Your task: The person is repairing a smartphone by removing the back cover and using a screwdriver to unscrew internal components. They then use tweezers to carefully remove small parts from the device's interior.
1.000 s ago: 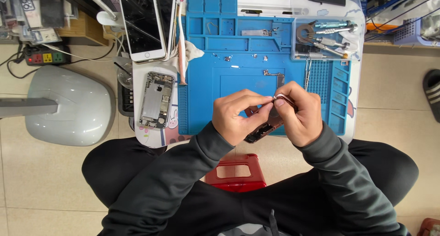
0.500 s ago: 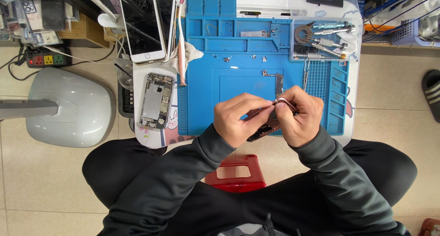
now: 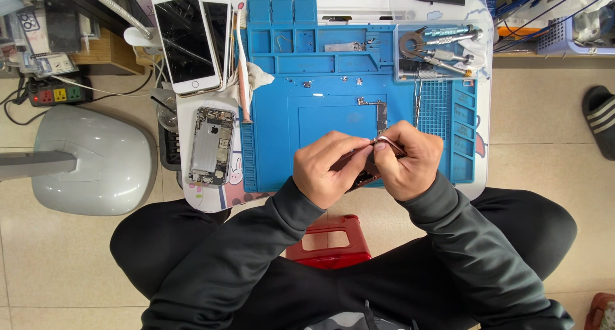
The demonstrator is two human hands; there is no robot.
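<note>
Both hands meet over the near edge of the blue repair mat point(image 3: 333, 118): the left hand point(image 3: 327, 170) and right hand point(image 3: 410, 160), fingers closed, pinch a small dark phone part point(image 3: 365, 170) between them, keeping loose pieces above the mat.

Both hands met over the near edge of the blue repair mat point(image 3: 333, 112). The left hand point(image 3: 330, 166) and the right hand point(image 3: 410, 160) pinched a small dark phone part point(image 3: 364, 170) between their fingertips, mostly hidden by the fingers. At ten o'clock from the hands an opened phone chassis point(image 3: 211, 145) lay on the white table point(image 3: 205, 198), and farther toward eleven o'clock two phones with white fronts point(image 3: 192, 38) rested screens up. At one o'clock a clear tray of tools point(image 3: 439, 48) sat on the mat's far corner. A red stool point(image 3: 330, 240) showed at six o'clock, between the knees.
</note>
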